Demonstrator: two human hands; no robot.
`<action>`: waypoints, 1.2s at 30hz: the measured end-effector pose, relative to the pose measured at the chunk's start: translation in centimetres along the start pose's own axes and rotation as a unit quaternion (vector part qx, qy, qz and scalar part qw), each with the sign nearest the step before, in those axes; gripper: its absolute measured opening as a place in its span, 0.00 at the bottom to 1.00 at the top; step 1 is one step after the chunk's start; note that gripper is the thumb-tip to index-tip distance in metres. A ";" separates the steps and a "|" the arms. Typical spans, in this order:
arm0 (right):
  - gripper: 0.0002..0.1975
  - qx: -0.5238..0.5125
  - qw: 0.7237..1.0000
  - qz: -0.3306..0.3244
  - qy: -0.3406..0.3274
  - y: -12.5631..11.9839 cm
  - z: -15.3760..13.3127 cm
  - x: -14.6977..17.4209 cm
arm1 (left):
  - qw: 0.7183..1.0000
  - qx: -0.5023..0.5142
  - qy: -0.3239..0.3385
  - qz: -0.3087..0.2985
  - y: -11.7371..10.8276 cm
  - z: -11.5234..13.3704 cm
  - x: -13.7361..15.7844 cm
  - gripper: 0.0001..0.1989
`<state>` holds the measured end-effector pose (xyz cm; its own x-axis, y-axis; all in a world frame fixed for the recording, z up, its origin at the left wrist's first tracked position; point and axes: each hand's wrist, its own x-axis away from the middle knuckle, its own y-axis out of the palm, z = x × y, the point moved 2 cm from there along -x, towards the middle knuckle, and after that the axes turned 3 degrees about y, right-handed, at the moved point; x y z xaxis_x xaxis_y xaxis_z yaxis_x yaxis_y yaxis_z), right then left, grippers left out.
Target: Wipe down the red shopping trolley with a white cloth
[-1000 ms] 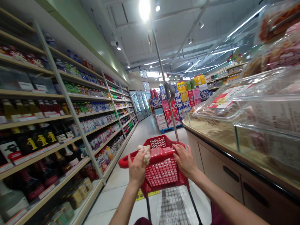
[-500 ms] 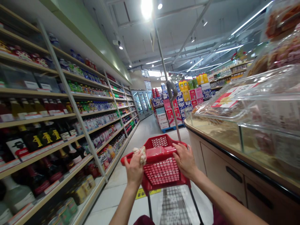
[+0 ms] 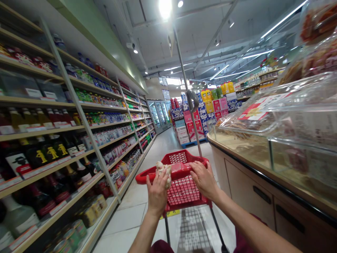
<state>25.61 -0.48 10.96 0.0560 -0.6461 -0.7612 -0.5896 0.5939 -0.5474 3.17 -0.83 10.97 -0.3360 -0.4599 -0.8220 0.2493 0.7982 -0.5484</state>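
A red shopping cart [image 3: 181, 192] with a mesh basket stands in front of me on thin dark legs. My left hand [image 3: 158, 191] is closed over a crumpled off-white cloth [image 3: 167, 171] and presses it onto the cart's red handle [image 3: 144, 177], left of the middle. Further right, my right hand [image 3: 204, 178] grips the same handle, its fingers curled over the bar. A grey metal pole [image 3: 197, 138] rises behind the cart near its right corner.
Shelves of bottles and cans [image 3: 65, 161] run along the left. On the right is a wooden counter [image 3: 244, 175] with clear food packs [image 3: 263, 109]. Ahead stand stacked drink cartons [image 3: 193, 126] on a blue pallet and glass-door fridges [image 3: 159, 114]. A yellow floor sign [image 3: 171, 213] lies under the cart.
My left hand has slid right along the handle with the cloth, toward the middle. My right hand has shifted slightly left and stays on the handle. The cart is nearly where it was.
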 end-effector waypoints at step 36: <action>0.17 0.003 1.000 -0.001 -0.020 -1.1 0.5 0.6 | 0.997 -0.013 0.073 0.012 0.0 0.3 0.4 0.17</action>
<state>26.71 -1.36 10.93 0.0896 -0.6271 -0.7737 -0.5851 0.5955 -0.5504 3.29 -1.15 10.56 -0.4593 -0.3808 -0.8025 0.2358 0.8188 -0.5234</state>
